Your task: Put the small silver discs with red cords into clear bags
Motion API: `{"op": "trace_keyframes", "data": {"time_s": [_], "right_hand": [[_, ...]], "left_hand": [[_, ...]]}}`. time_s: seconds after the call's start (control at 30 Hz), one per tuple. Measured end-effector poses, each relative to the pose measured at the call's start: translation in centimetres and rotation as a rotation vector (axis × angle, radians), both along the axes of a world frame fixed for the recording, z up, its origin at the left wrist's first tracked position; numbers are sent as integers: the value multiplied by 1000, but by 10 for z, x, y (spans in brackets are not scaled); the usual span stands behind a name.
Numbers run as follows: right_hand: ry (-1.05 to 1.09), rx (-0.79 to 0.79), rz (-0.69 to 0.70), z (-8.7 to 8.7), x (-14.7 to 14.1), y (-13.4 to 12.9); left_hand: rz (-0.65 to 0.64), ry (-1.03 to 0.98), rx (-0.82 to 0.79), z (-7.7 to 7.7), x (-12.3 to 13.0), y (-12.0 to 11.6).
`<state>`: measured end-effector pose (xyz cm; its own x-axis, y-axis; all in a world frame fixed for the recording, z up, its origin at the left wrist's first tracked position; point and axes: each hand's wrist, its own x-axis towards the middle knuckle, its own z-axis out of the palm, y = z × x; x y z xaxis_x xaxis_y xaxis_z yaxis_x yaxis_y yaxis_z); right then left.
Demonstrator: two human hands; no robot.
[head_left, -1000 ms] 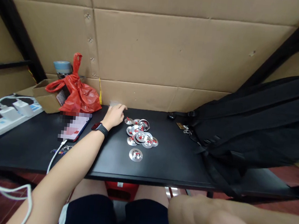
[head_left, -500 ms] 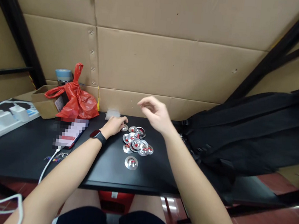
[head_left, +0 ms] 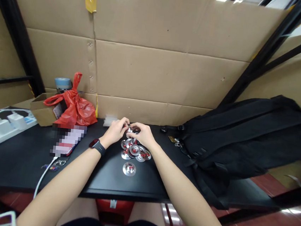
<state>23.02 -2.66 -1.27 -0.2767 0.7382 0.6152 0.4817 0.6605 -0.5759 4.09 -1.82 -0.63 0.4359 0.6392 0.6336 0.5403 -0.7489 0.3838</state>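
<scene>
Several shiny metal discs with red parts at their centres form a loose pile (head_left: 135,150) on the black table (head_left: 149,184). One single disc (head_left: 129,169) lies apart, nearer the front edge. At the back of the pile, my left hand (head_left: 116,131) and my right hand (head_left: 141,133) meet, fingers bent and closed around a metal disc (head_left: 129,129) between them. Part of that disc is hidden by the fingers. A dark watch (head_left: 98,145) is on my left wrist.
A black backpack (head_left: 244,136) lies at the right. To the left are a red plastic bag (head_left: 77,109), a cardboard box (head_left: 42,111), a phone (head_left: 70,141) on a white cable, and a power strip (head_left: 5,131). Cardboard panels (head_left: 156,74) stand behind.
My right hand has come down and left from above the table to meet my left hand at the disc. The view has tilted slightly upward.
</scene>
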Motion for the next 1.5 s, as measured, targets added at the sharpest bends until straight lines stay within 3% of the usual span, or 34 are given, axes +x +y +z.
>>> {"op": "trace_keyframes", "data": {"time_s": [0.33,0.5,0.67,0.93,1.2,1.43,1.5], "right_hand": [[-15,66,-47,3,-3,-8],[241,-70,-48,3,2,-3],[434,-269,159,0,2,0],[480,-376,194,1,-1,-5],[413,-307,164,0,-1,-6],[456,-232,55,0,8,4],[468,-250,32,0,12,7]], "left_hand": [[44,-140,34,7,9,-11],[143,-363,1,5,13,-11],[-16,-390,-143,4,16,-17],[-54,-396,-120,7,18,-20],[-86,-368,-195,0,17,-10],[112,-326,-247,-8,5,4],[88,-338,-304,-11,5,6]]}}
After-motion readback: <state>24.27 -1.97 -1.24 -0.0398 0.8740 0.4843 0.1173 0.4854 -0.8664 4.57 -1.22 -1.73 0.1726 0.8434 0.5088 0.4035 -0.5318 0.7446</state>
